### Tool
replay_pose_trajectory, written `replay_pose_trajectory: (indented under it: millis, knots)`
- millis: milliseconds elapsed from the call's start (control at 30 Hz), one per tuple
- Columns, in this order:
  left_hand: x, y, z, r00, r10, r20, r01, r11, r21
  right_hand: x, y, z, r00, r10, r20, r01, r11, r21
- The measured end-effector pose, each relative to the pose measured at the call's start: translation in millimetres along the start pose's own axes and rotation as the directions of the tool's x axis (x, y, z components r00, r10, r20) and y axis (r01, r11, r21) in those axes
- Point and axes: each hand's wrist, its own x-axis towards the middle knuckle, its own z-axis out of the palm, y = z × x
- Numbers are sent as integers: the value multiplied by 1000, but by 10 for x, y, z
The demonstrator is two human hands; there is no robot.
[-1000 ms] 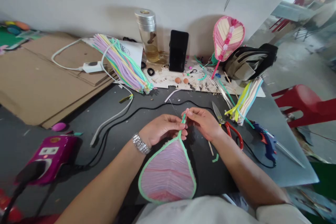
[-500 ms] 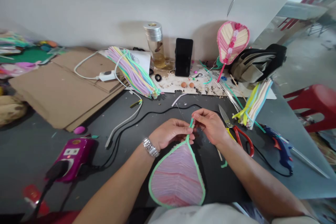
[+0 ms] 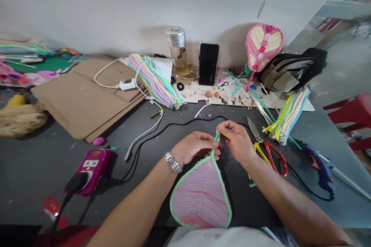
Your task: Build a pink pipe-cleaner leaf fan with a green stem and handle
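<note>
A teardrop-shaped hand fan (image 3: 201, 193), filled with pink and lilac pipe cleaners and edged in mint green, lies close to my body with its narrow end pointing away. My left hand (image 3: 197, 148), a metal watch on its wrist, pinches the fan's green handle just above the point of the teardrop. At the handle's far tip, my right hand (image 3: 235, 139) is closed, thumb and fingertips pressed on the green end. Whether those fingers hold a separate strip of pipe cleaner is too small to make out.
Scissors (image 3: 268, 150) and a blue glue gun (image 3: 317, 166) lie to the right. Behind are pipe cleaner bundles (image 3: 156, 81), a phone (image 3: 208, 63), a glass bottle (image 3: 180, 52) and a finished pink fan (image 3: 263, 48). Cardboard (image 3: 84, 100) and a purple power socket (image 3: 94, 170) are left.
The whole scene has shifted slightly to the right as the head view turned left. Both hands keep their holds on the handle, with only slight finger movement.
</note>
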Motion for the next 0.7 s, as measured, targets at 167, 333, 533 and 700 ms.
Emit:
replay_pose_trajectory:
  millis: [167, 333, 533, 700]
  knots:
    - [-3, -6, -15, 1000, 4, 4, -3, 999, -36, -48, -91, -75, 953, 244, 176, -237, 970, -64]
    - [28, -6, -43, 999, -8, 45, 12, 997, -70, -32, -119, -190, 927, 264, 266, -216, 957, -194]
    - [57, -37, -61, 991, -7, 131, 22, 993, -115, -10, -127, -113, 922, 247, 299, -198, 962, -186]
    - [43, -49, -78, 995, 28, 95, -19, 995, -100, -26, -123, -47, 933, 222, 284, -195, 973, -120]
